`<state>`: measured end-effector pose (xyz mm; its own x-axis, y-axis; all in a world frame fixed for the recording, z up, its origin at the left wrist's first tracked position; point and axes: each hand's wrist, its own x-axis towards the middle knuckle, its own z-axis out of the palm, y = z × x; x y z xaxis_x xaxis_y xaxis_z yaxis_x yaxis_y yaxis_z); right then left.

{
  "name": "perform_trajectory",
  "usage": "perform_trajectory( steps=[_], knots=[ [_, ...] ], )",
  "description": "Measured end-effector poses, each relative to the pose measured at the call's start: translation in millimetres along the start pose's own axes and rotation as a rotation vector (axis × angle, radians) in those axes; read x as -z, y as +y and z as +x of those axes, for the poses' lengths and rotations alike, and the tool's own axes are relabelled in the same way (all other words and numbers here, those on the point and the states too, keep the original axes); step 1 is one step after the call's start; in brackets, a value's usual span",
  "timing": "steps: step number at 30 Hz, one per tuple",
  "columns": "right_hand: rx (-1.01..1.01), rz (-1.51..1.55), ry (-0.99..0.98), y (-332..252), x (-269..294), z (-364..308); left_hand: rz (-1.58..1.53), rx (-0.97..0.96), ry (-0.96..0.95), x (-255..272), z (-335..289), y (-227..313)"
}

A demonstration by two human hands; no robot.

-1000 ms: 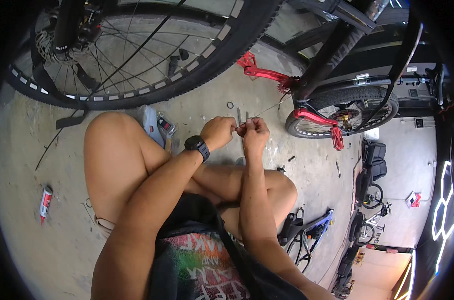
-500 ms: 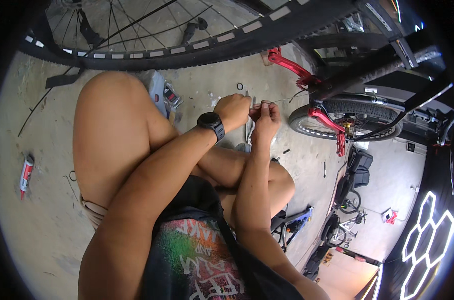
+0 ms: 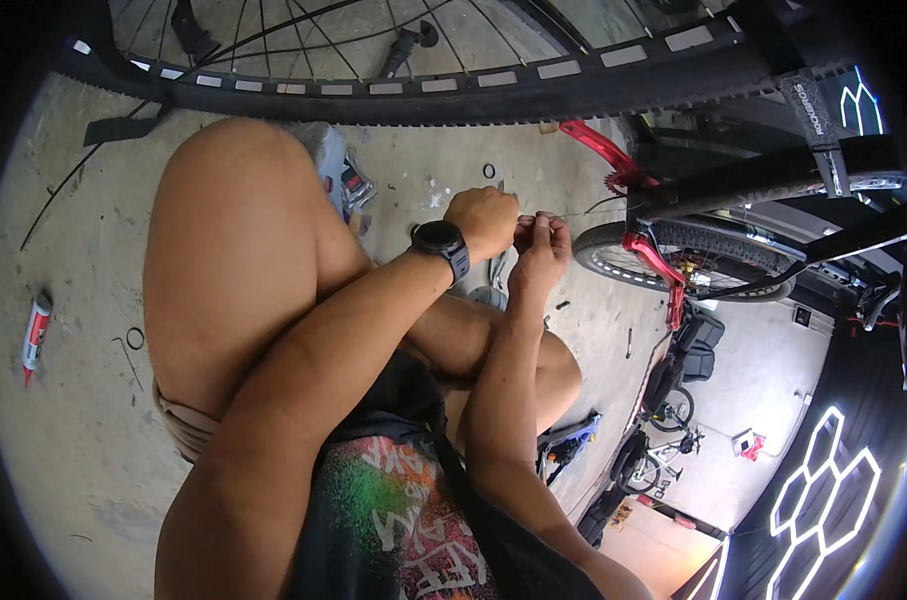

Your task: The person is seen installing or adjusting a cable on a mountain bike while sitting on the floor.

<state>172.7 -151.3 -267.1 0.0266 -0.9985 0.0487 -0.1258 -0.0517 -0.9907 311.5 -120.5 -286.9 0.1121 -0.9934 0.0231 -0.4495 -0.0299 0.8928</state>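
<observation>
Across the top of the view, a large black knobby bicycle tyre with a spoked wheel [image 3: 453, 85] is being seen curving above the grey concrete floor [image 3: 73, 420], and a dark bicycle frame tube [image 3: 773, 175] is running off to the right above a smaller black tyre with red fittings [image 3: 673, 255]. Below these, a bare bent knee [image 3: 243, 240] is being held up at the left. Both forearms are being raised from the lower edge so that the hands are meeting just beyond the knee.

The left hand [image 3: 485, 220], wearing a black wristwatch [image 3: 443, 243], is being kept closed in a loose fist, and the right hand [image 3: 541, 245] is being held touching it, fingers pinched shut. Between the two, a thin silvery wire or cable [image 3: 573, 214] is being gripped; its long axis is lying roughly level and leading rightward from the fingertips toward the frame tube, so the right hand is the nearer one to its free run. Where it ends cannot be made out.

Farther off, a red and white tube [image 3: 35, 335] is lying on the floor at the left, and a small black ring [image 3: 489, 171] is lying beyond the hands. Grey tools under the wrists are being mostly hidden.
</observation>
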Motion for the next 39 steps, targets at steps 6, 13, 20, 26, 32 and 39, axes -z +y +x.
perform_trajectory(
  steps=[6,13,20,26,32,39],
  knots=[
    [0.022,0.047,-0.055,-0.5,-4.6,7.0,0.059,-0.039,0.135,7.2,-2.7,4.3],
    [-0.034,0.006,-0.084,-0.5,-7.6,9.5,0.086,0.006,0.072,15.8,0.1,2.2],
    [0.008,0.097,0.107,-31.5,7.4,51.0,0.068,0.055,0.058,16.2,3.1,4.1],
    [0.043,0.093,-0.006,-21.7,4.3,51.0,0.077,0.105,0.032,14.8,4.2,-2.2],
    [0.069,0.087,0.018,-16.7,7.3,49.7,0.060,0.117,-0.003,9.7,3.6,-1.0],
    [0.027,0.121,0.114,-19.0,17.4,51.7,-0.031,0.074,0.061,-22.1,17.2,-4.3]
  ],
)
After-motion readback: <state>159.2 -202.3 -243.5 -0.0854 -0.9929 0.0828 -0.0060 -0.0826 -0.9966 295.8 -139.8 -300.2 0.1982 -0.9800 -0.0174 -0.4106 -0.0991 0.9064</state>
